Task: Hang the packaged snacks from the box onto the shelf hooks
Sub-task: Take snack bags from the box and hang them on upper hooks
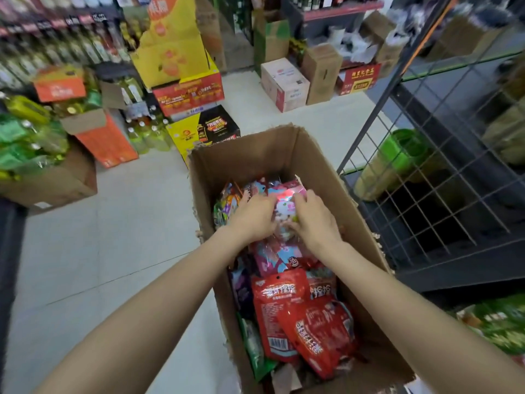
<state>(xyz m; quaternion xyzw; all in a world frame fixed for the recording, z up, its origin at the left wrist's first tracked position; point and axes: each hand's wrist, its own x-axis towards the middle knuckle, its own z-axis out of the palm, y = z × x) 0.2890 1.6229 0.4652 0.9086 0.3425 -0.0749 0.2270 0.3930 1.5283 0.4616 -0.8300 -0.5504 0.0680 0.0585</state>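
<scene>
An open cardboard box (pixel 250 155) stands on the floor in front of me, filled with several snack packets. Both hands reach into its far half. My left hand (pixel 252 217) and my right hand (pixel 314 218) grip the two sides of a pink packet (pixel 287 196) with a cartoon print, fingers curled round its edges. More pink and blue packets (pixel 279 255) lie under my wrists. Red packets (pixel 279 305) with white lettering lie in the near half of the box. A green packet (pixel 254 345) stands along the box's left wall.
A dark wire-grid shelf rack (pixel 426 177) stands right of the box, with a green tub (pixel 397 155) behind the grid. Stacked cartons (pixel 187 92) and oil bottles (pixel 145 132) line the far left. More boxes (pixel 284 83) sit across the pale tiled floor (pixel 113 251).
</scene>
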